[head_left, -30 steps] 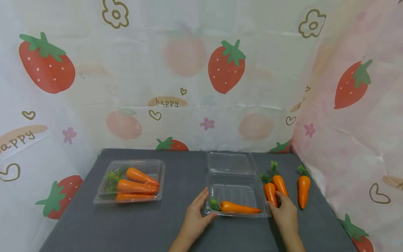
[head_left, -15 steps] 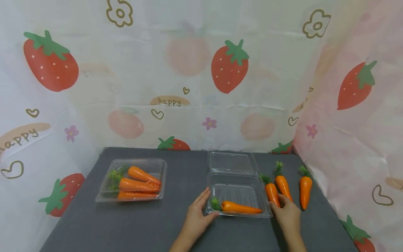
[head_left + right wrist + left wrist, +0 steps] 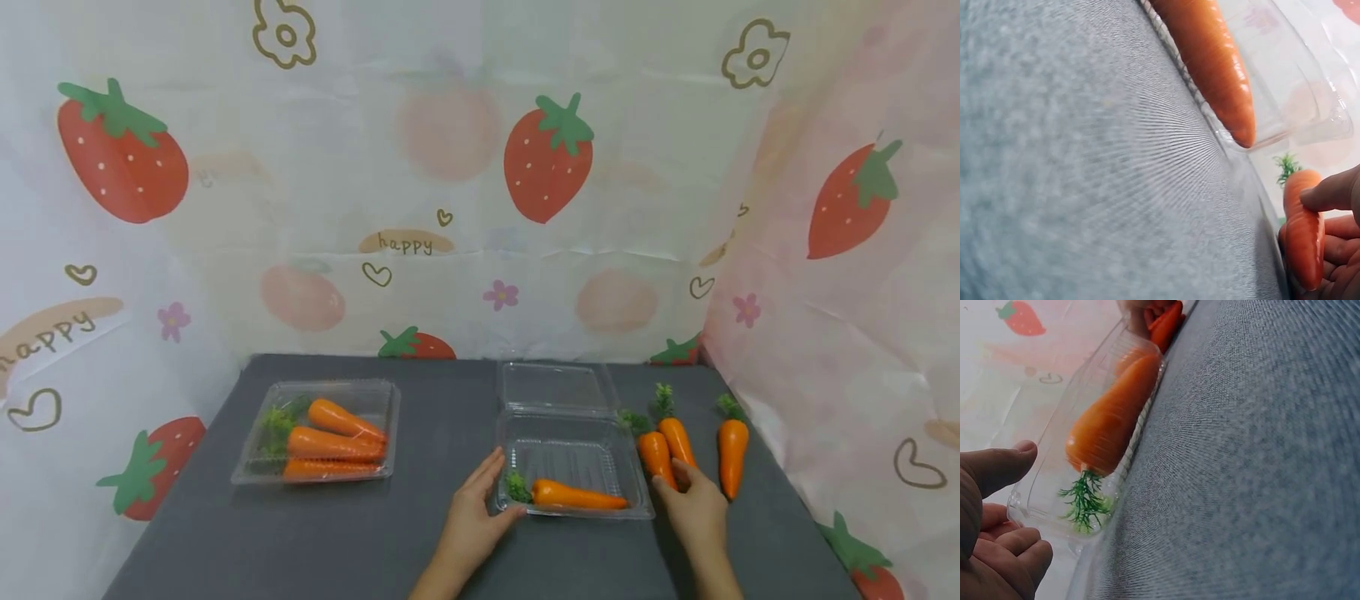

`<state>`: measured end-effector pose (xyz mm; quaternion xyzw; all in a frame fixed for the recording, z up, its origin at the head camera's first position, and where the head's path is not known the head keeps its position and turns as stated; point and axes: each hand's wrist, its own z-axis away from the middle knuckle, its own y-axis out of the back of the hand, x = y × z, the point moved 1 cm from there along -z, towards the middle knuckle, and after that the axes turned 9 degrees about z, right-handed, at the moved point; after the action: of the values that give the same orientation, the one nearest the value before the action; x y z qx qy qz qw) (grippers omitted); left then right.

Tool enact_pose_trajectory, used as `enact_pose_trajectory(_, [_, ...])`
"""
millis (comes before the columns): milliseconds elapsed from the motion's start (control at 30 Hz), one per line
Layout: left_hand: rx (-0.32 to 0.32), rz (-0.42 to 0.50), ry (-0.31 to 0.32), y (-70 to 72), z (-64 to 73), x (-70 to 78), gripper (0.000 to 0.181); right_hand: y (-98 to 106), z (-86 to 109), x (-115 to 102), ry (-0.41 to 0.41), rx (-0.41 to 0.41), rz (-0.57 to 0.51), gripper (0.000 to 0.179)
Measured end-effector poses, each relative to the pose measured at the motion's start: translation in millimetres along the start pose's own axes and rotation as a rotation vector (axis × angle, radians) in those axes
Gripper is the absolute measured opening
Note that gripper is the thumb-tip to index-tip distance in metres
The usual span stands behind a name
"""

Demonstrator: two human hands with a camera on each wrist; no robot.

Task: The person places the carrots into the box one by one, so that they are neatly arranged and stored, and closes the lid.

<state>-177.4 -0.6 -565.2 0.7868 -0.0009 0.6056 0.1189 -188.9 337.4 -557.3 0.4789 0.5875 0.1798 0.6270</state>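
Note:
A clear plastic clamshell box lies with its lid folded back, one orange carrot along its near side. At the box's near left corner rests my left hand, thumb at the front rim and fingers spread along the left side. To the right of the box, my right hand pinches a carrot near its lower end. In the right wrist view the thumb lies on that carrot with the fingers behind it. A second carrot lies just beyond, close to the fingers.
Farther right lies another loose carrot with a green top. On the left side of the grey table stands a lidded clear box holding several carrots. Strawberry-printed cloth hangs behind and at both sides.
The head view has shifted slightly. My right hand and its carrot have moved a little to the right, and the fingers reach around the carrot. My left hand stays at the box corner.

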Motion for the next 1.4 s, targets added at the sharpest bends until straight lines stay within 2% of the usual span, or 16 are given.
enact_pose_trajectory(200, [0.025, 0.0, 0.013, -0.3, 0.9, -0.2, 0.08, 5, -1.5, -6, 0.007, 0.034, -0.053, 0.05])
enact_pose_trajectory(400, [0.014, -0.008, 0.013, -2.6, 0.1, 0.8, 0.08, 17, -0.5, -8, -0.005, 0.103, -0.1, 0.048])
enact_pose_trajectory(533, [0.016, -0.012, 0.014, -2.5, 0.3, 1.5, 0.08, 26, -0.8, -11, 0.008, 0.116, -0.11, 0.048])
enact_pose_trajectory(767, [0.011, -0.012, 0.014, -2.3, -0.5, 1.1, 0.08, 41, -1.8, -21, 0.024, -0.009, -0.099, 0.053])
enact_pose_trajectory(1033, [0.008, -0.019, 0.021, -2.5, -0.2, 2.9, 0.079, 47, -3.9, -36, 0.181, -0.053, -0.133, 0.048])
enact_pose_trajectory(1200, [0.006, -0.017, 0.026, -2.5, 0.2, 4.0, 0.08, 47, -3.8, -41, 0.233, -0.112, -0.137, 0.05])
enact_pose_trajectory(1400, [0.007, -0.018, 0.027, -1.6, -0.2, 3.9, 0.08, 44, -6.0, -46, 0.297, -0.141, -0.156, 0.048])
